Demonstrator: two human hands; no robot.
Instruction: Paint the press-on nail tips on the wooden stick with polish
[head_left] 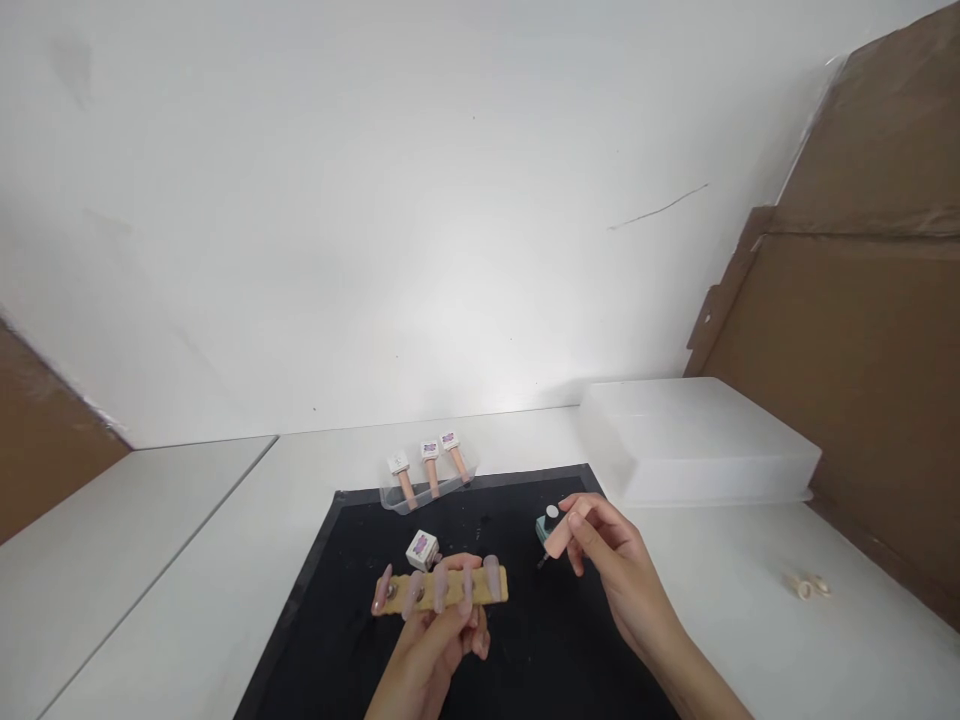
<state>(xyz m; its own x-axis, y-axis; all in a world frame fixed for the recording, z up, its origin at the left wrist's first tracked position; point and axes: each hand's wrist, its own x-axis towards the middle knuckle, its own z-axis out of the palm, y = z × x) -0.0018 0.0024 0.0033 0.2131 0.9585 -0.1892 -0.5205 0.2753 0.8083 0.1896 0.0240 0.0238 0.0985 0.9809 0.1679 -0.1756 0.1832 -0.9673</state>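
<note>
While your left hand [439, 640] clamps the nail-tip strip [442, 590] over the black mat [330, 600], your right hand [600, 550] pinches the polish brush [556, 538]; tips look unpainted so far, I'd guess.

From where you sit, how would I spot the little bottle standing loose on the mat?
Start at the black mat on the white table. Just beyond the left hand, which holds a tan strip of fake nails, stands a small square bottle with a purple label. Unlike the three bottles in the clear tray at the mat's far edge, it stands alone with no pink cap.
</note>
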